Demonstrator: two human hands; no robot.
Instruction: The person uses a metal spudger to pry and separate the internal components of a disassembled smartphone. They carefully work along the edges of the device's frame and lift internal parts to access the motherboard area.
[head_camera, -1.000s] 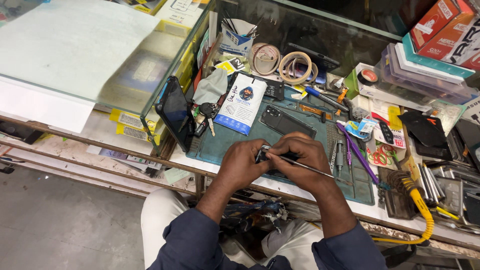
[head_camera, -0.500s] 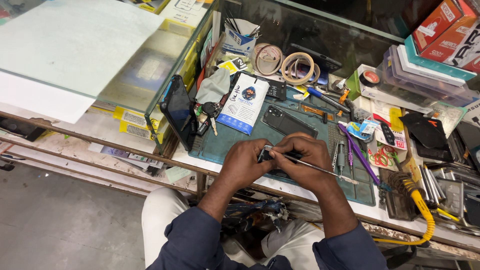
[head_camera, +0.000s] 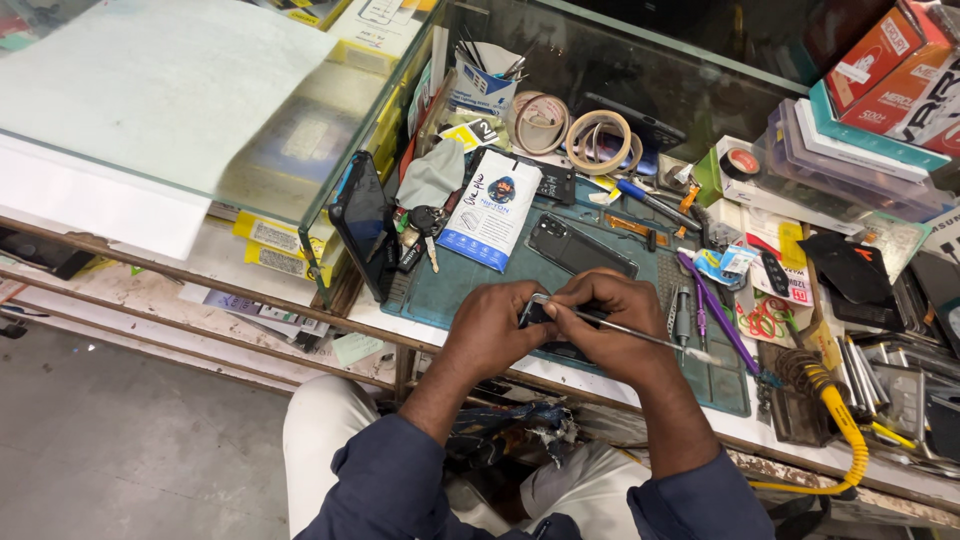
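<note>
Small dark device (head_camera: 540, 312) is sitting between my two hands at the near edge of the green work mat (head_camera: 640, 270), mostly covered by my fingers; only its top corner with a silvery edge is showing. My left hand (head_camera: 492, 325) is wrapping it from 9 o'clock, fingers curled tight around its side, thumb tip lying right at the exposed corner. My right hand (head_camera: 612, 325) is closing over it from 3 o'clock, fingers (head_camera: 590, 296) bent narrow and pinching a thin metal tool (head_camera: 640, 336); the tool's tip is touching the device at the corner, and its shaft is running out toward 4 o'clock past my knuckles. Cannot tell what part of the device the tip is entering.

Going outward: a black phone (head_camera: 578, 246) is lying face down on the mat at 12 o'clock, just beyond my fingers. A white and blue packet (head_camera: 492, 210) is lying at 11 o'clock, with keys (head_camera: 418, 232) beside it at 10 o'clock. Another dark phone (head_camera: 362, 220) is leaning against the glass counter case (head_camera: 200, 110) farther at 10. Tape rolls (head_camera: 598, 140) are lying well away at 12. A purple tool (head_camera: 715, 310) is lying at 3 o'clock, near my right hand. A yellow-handled soldering iron (head_camera: 840, 420) is lying at 4 o'clock, well apart.
</note>
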